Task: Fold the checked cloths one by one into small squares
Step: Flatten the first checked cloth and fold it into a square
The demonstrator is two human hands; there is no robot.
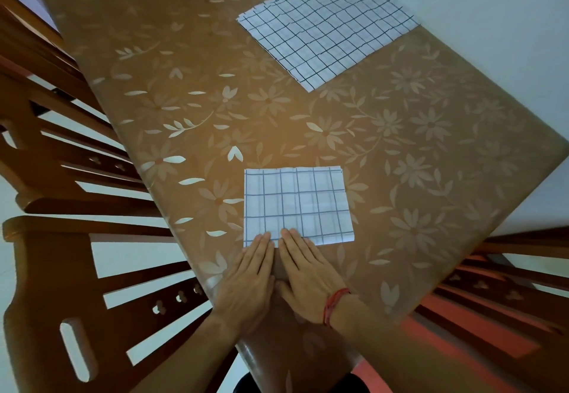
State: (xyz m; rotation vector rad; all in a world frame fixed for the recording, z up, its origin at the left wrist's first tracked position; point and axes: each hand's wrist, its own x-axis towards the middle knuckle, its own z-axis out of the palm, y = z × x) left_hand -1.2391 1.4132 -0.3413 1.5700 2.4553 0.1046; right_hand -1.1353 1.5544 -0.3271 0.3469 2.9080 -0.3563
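A small folded checked cloth (298, 204), white with dark grid lines, lies flat near the table's near corner. My left hand (250, 281) and my right hand (304, 275) rest flat side by side, palms down, fingertips pressing on the cloth's near edge. Neither hand grips anything. A red thread band circles my right wrist. A larger checked cloth (329, 27) lies spread out at the far right of the table, touching the wall side.
The table (172, 90) wears a brown covering with a pale flower pattern. Wooden chairs (61, 177) with slatted backs stand along the left edge, and another chair (492, 285) is at the right near corner. A pale wall (492, 7) borders the far right.
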